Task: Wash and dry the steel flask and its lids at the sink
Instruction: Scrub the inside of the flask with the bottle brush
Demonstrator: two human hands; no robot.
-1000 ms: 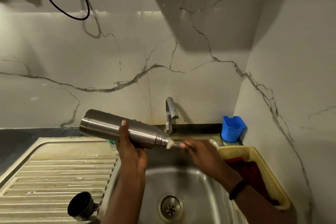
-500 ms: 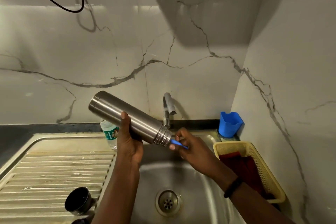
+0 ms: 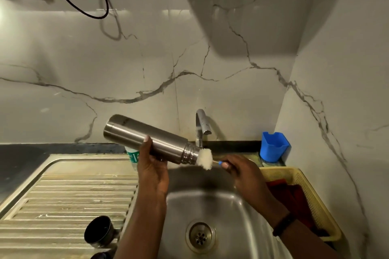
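Scrubbing well, the tilted steel flask (image 3: 147, 140) is gripped by the left hand (image 3: 152, 171); the bottle brush (image 3: 205, 159), pinched by the right hand (image 3: 245, 172), should be driven fully inside.

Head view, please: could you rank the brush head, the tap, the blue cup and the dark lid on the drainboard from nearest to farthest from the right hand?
From the right hand:
1. Brush head, just left of it, at the flask's mouth.
2. Tap, behind and left.
3. Blue cup, behind, to the right; close to the tap's rank.
4. Dark lid, far left on the drainboard.
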